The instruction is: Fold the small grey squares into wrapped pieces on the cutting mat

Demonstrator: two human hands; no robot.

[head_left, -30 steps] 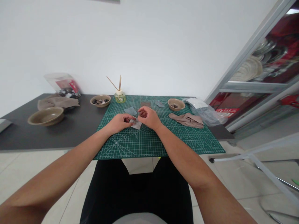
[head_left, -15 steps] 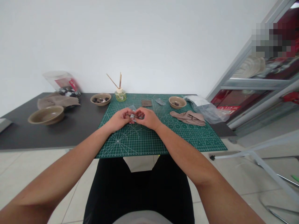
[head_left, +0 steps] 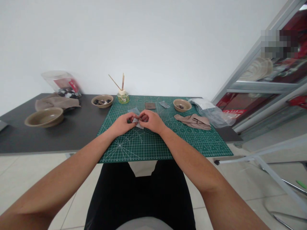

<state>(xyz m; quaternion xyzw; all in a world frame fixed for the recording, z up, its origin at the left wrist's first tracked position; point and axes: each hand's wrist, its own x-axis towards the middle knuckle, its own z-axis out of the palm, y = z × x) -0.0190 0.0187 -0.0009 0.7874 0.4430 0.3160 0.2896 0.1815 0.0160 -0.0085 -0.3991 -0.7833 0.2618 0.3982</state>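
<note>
My left hand and my right hand meet over the middle of the green cutting mat. Both have their fingers curled and pinch a small pale grey pouch between them. A small dark item sits at my left fingertips; I cannot make it out. Another grey piece lies on the mat just behind my hands.
On the mat stand a reed diffuser, a brown patch, a grey piece, a small bowl and a beige cloth. A plastic bag lies right. Left on the dark table: two bowls, cloth, a jar.
My hands drew together and lifted the pouch slightly off the mat, then settled a little lower. The view shifted a bit to the right.
</note>
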